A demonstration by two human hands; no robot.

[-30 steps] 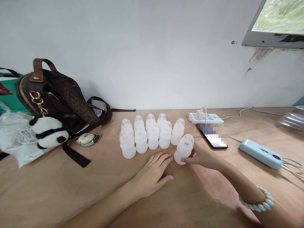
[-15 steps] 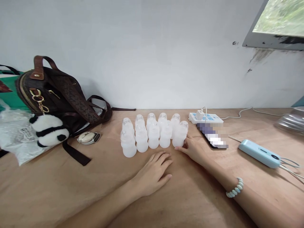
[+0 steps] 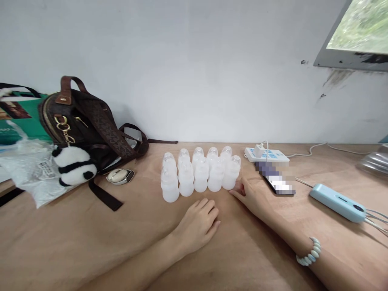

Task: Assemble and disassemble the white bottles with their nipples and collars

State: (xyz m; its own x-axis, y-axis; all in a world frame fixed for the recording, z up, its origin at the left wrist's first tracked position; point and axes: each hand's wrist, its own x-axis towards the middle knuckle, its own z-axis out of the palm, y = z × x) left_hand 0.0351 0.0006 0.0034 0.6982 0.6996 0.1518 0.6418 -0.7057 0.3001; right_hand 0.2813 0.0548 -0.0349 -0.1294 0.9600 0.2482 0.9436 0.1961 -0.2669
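Two rows of small frosted white plastic bottles with clear domed tops [image 3: 200,180] stand upright close together on the wooden table. My right hand [image 3: 247,196] rests at the right end of the front row, beside the rightmost bottle [image 3: 230,176]. Its thumb is spread toward the bottle's base, apart from it, and the other fingers are partly hidden behind the hand. In front of the bottles, my left hand [image 3: 197,224] lies on the table with its fingers curled in, the fingertips tucked out of sight. Nothing shows in it.
A dark backpack [image 3: 87,121] with a panda plush [image 3: 74,165] leans at the left, near a plastic bag [image 3: 36,173] and a wireless mouse [image 3: 118,176]. On the right are a power strip [image 3: 274,155], a phone [image 3: 277,182] and a light-blue device [image 3: 336,202] with cables.
My right hand has drawn slightly away from the rightmost bottle. The fingers of my left hand have curled in from a spread pose. The whole view has shifted slightly.
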